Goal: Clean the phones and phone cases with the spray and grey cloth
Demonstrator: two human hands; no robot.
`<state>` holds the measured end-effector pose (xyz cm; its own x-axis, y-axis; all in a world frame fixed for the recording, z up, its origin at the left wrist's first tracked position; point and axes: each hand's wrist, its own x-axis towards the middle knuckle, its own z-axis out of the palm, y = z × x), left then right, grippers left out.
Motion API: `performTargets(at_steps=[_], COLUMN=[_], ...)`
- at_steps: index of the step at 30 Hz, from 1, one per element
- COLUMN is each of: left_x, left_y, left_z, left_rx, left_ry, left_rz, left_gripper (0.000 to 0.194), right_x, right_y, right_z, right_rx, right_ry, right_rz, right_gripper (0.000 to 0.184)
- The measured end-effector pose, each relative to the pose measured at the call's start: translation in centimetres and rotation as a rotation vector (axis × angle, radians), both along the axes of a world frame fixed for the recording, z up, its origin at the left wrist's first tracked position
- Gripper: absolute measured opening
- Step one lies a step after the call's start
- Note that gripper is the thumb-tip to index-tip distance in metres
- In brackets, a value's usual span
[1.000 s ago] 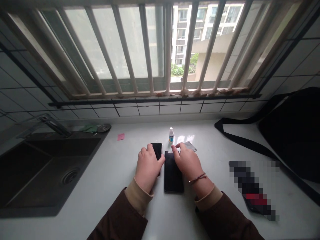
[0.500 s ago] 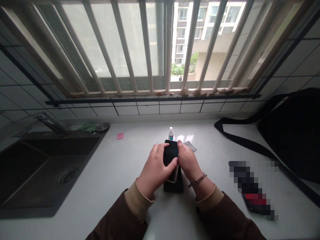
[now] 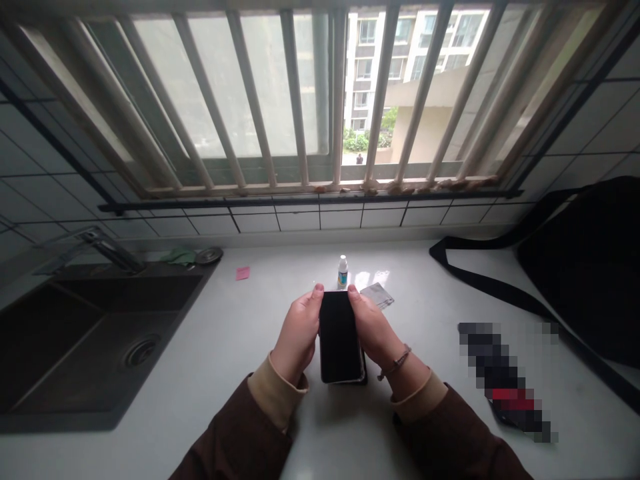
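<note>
A black smartphone (image 3: 341,340) with a dark screen and a clear edge is held upright lengthwise between my hands. My left hand (image 3: 300,327) is closed on its left side, thumb near the top corner. On the right side, my right hand (image 3: 375,323) grips it the same way, with a braided bracelet at the wrist. Beneath the phone, a dark flat object (image 3: 365,373) shows only at its right edge; the rest is hidden. Just beyond the phone stands a small white bottle (image 3: 343,272) with a blue label. A grey flat packet (image 3: 378,295) lies past my right hand.
At left is a dark sink (image 3: 165,333) with a chrome faucet (image 3: 113,250), a green cloth (image 3: 180,255) and a strainer (image 3: 209,255). A pink note (image 3: 243,273) lies on the white counter (image 3: 225,373). To the right are a black bag (image 3: 585,267) and a pixelated dark item (image 3: 500,373).
My left hand has moved from across the phone's face to its left side. The phone now lies flatter and lower, its whole screen showing, covering most of the dark object below.
</note>
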<state>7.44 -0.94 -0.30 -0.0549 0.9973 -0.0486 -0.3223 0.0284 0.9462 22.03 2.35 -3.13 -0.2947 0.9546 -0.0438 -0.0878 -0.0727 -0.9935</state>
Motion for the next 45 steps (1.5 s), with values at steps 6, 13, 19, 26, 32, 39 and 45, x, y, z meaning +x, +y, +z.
performTargets(at_steps=[6,13,19,26,32,39,45], left_x=[0.2,0.2,-0.5,-1.8,-1.2,-0.7,-0.9], left_y=[-0.3,-0.4,-0.1,1.8,0.8,-0.1,-0.2], left_z=[-0.2,-0.1,-0.3,0.2,2.1,3.0,3.0], left_rx=[-0.006,0.015,0.106,0.067,-0.008,0.065,0.012], left_ry=[-0.017,0.029,0.195,-0.226,-0.434,-0.502,-0.540], left_rz=[0.034,0.054,0.331,0.716,0.421,0.369,0.389], left_gripper=[0.046,0.047,0.048,0.047,0.071,0.070,0.069], right_x=[-0.1,-0.2,-0.1,-0.3,0.0,-0.3,-1.0], right_y=[0.0,0.0,-0.5,-1.2,-1.2,-1.3,-2.2], right_z=[0.2,0.1,1.0,1.0,1.7,1.7,1.9], right_rx=[0.047,0.069,0.090,0.242,0.317,-0.018,-0.063], right_ry=[-0.102,-0.097,-0.110,-0.311,-0.394,-0.088,-0.031], right_rz=[0.010,0.033,0.163,0.306,0.235,0.491,0.599], right_gripper=[0.076,0.076,0.079,0.073,0.074,0.076,0.064])
